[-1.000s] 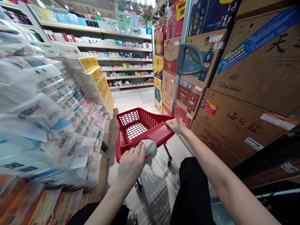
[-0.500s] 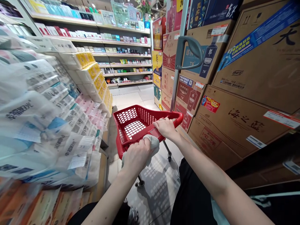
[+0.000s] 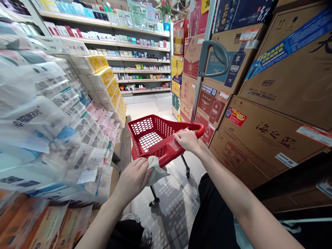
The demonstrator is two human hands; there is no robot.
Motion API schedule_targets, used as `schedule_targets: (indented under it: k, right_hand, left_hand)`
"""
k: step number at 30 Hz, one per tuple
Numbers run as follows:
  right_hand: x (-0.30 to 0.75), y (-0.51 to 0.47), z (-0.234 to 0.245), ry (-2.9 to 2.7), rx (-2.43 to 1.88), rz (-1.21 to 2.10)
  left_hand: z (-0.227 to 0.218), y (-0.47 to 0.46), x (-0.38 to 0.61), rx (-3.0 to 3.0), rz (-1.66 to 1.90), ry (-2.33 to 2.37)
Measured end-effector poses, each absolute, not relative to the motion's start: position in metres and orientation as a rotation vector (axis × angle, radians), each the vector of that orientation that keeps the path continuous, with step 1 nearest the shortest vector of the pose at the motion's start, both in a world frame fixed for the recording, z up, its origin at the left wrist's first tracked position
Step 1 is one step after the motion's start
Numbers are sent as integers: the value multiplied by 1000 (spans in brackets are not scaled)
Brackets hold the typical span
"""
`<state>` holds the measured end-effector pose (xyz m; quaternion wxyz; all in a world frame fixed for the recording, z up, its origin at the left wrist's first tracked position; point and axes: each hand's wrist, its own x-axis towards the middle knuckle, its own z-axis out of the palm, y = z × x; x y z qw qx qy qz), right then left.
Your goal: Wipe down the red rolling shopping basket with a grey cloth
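A red plastic shopping cart (image 3: 166, 152) on wheeled legs stands in front of me, its perforated basket holding nothing that I can see. Closed around a pale cloth (image 3: 156, 170), my left hand (image 3: 135, 174) presses it against the near left corner of the cart's rim. Part of the cloth hangs out past the thumb side. My right hand (image 3: 187, 140) grips the red handle bar toward its right end. A grey pole with a loop-shaped grip (image 3: 214, 58) rises behind the cart's right corner.
Stacked tissue packs (image 3: 52, 114) line the left side, with orange packets (image 3: 49, 221) low in front. Cardboard boxes (image 3: 275, 135) are piled high along the right. Shelves of small goods (image 3: 140, 45) stand at the back, beyond a tiled floor (image 3: 145, 103).
My left hand has slid left along the cart's rim with the cloth, to the near left corner. My right hand stays on the handle. The view has shifted slightly.
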<state>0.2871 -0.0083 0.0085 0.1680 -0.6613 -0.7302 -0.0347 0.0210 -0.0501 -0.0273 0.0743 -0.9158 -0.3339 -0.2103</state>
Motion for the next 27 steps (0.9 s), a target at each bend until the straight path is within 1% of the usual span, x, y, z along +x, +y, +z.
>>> schedule_targets:
  k: [3, 7, 12, 17, 22, 27]
  right_hand:
    - [288, -4, 5, -2084, -1850, -125]
    - [294, 4, 0, -2075, -1788, -144]
    - [306, 11, -2, -2112, -1709, -122]
    - [312, 12, -3, -2132, -1654, -98]
    - [312, 12, -3, -2133, -1645, -93]
    - [313, 15, 0, -2121, -1689, -33]
  left_hand:
    - [-42, -46, 7, -2762, -740, -862]
    - [-56, -47, 15, -2616, -865, -883]
    - [-51, -41, 26, -2712, -882, -826]
    - [-48, -22, 17, -2874, -1105, -721]
    - [-57, -14, 10, -2943, -1200, -783]
    - [-62, -19, 23, -2830, -1359, -983]
